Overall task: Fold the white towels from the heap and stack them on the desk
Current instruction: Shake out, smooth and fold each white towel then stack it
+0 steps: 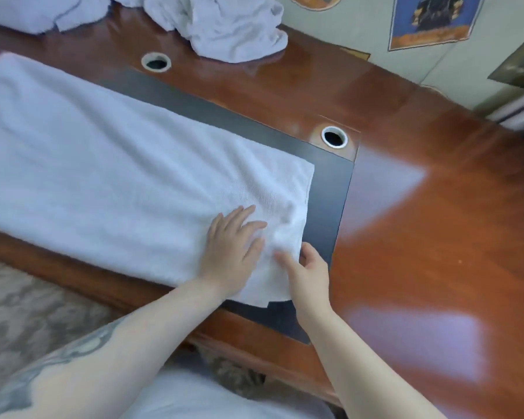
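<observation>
A long white towel (109,164) lies spread flat across the dark inlay (330,207) of the wooden desk (421,237). My left hand (233,246) presses flat on the towel near its right end, fingers straight and spread. My right hand (307,267) pinches the towel's near right edge, thumb under the cloth and fingers on top. A crumpled heap of white towels (224,22) sits at the far edge of the desk. Folded white cloth (28,13) lies at the far left.
Two round cable holes, one (155,62) behind the towel and one (334,137) at the inlay's corner, are set into the desk. Posters (433,19) hang on the wall behind. Patterned carpet (28,313) shows below the desk's front edge.
</observation>
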Tool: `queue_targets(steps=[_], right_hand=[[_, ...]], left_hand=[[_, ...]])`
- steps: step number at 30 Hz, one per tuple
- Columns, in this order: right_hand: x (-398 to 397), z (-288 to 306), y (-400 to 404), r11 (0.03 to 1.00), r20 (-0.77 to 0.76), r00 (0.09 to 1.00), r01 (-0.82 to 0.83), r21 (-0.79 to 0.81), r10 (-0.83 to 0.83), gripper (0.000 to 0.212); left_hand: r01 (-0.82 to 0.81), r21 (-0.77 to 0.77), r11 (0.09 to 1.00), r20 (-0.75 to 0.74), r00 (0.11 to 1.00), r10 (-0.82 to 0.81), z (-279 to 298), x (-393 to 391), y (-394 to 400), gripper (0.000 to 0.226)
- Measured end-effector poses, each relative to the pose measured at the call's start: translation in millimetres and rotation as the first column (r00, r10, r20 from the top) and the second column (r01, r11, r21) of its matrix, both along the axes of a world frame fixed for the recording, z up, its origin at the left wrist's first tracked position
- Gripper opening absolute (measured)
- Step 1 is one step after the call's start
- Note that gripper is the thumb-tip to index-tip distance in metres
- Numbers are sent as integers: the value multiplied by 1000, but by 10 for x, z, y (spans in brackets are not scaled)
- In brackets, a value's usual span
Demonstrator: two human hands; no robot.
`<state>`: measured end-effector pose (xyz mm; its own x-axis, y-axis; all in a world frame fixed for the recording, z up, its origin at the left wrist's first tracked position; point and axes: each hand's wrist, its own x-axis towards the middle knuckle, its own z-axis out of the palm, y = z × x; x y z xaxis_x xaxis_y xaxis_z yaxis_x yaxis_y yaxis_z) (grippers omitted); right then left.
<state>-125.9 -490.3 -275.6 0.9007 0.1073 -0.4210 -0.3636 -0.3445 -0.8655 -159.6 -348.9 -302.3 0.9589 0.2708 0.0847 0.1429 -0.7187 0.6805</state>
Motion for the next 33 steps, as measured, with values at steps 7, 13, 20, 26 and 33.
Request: queue_targets(steps=[7,13,20,26,33], right_hand=[[523,365,-181,846,-113,839,-519,123,531,49],[551,443,-156,780,-327,792,-276,562,516,14],[95,-196,-513,462,207,416,-741,-486,885,33],[152,-317,-391,638,506,393,-545,-544,768,32],[353,-218,75,842,126,840,-500,-202,528,74]], left_hand=[[-82,107,991,41,996,78,82,-396,-702,98],[-280,-74,957,27,959,282,456,-388,-426,62],[-389,-297,872,103,895,435,732,-364,-241,37],[-454,-343,822,67,861,504,657,-393,-296,29],[-383,-252,889,177,885,431,1096,-236,-146,40]])
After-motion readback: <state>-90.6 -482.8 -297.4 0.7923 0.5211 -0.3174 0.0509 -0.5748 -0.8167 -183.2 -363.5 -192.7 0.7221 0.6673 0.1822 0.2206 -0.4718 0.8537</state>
